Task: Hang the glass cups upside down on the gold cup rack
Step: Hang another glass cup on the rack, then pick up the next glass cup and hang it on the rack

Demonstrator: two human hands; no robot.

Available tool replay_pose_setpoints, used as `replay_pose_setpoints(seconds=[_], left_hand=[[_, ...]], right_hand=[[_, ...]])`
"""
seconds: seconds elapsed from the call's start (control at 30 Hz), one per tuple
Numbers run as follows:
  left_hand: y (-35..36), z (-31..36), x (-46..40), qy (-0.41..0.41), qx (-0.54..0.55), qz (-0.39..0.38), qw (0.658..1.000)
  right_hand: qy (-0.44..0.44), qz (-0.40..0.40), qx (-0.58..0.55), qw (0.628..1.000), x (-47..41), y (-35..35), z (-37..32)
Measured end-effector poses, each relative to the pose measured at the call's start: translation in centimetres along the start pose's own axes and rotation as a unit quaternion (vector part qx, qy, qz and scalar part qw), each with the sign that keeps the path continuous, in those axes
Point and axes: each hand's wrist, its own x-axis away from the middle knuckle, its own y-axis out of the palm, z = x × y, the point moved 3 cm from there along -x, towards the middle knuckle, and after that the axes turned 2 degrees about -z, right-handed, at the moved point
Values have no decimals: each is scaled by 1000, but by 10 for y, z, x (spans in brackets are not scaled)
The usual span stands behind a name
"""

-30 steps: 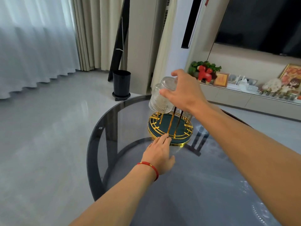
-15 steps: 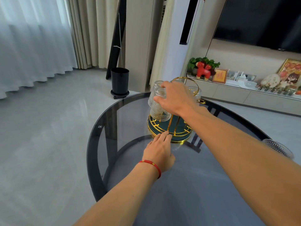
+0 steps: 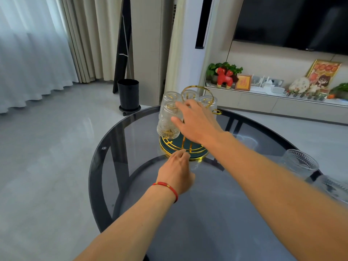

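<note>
a round smoked-glass table (image 3: 131, 185) with a dark rim fills the lower half of the view, set on a pale glossy floor (image 3: 47, 157). a dark tv (image 3: 291, 21) is mounted on the wall at upper right, above a low cabinet (image 3: 263, 104) on which a red toy animal (image 3: 224, 78), a plant and framed pictures are lined up. white and beige curtains (image 3: 37, 44) are seen at left, and a black bin (image 3: 128, 95) is placed on the floor beyond the table. the rack (image 3: 180, 149), gold wire on a dark green round base with a gold ring handle on top, is placed near the table's far edge. four ribbed cups (image 3: 169, 117) are seen hung upside down on it, bunched on its left and rear sides. two more cups (image 3: 301, 162) are left on the table at the right edge, well apart from the rack. the right hand (image 3: 195, 123) is held beside the nearest hung cup, fingers spread and loosened, with nothing gripped; whether the fingertips touch the glass cannot be told. the left hand (image 3: 177, 170) is laid on the table with its fingertips against the rack's base rim, loosely curled and grasping nothing. a red cord (image 3: 167, 187) is worn on the left wrist.
</note>
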Motion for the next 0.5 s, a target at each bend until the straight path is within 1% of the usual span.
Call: replay_pose_setpoints(seconds=[0.03,0.1,0.17,0.2,0.27,0.37,0.43,0.5], left_hand=[[-3,5,1,3,24,15,1000],[-10,19,3,21,112,32,993],[-16,38,11,47,207,21,977],[-16,46,15,64,230,14,971],[-12,57,21,97,223,-2,970],[2,69,28,141,155,-21,978],[10,79,34,178,108,-21,978],[14,88,39,187,96,-20,977]], right_hand=[[-5,24,-6,1000,8,-3,5],[-12,87,-25,996,32,-12,19],[-9,146,-44,988,63,-20,40],[4,163,-52,985,82,-22,52],[46,180,-59,981,124,-24,79],[126,191,-12,973,190,-23,124],[209,172,33,962,226,-22,152],[313,132,49,939,249,-24,178]])
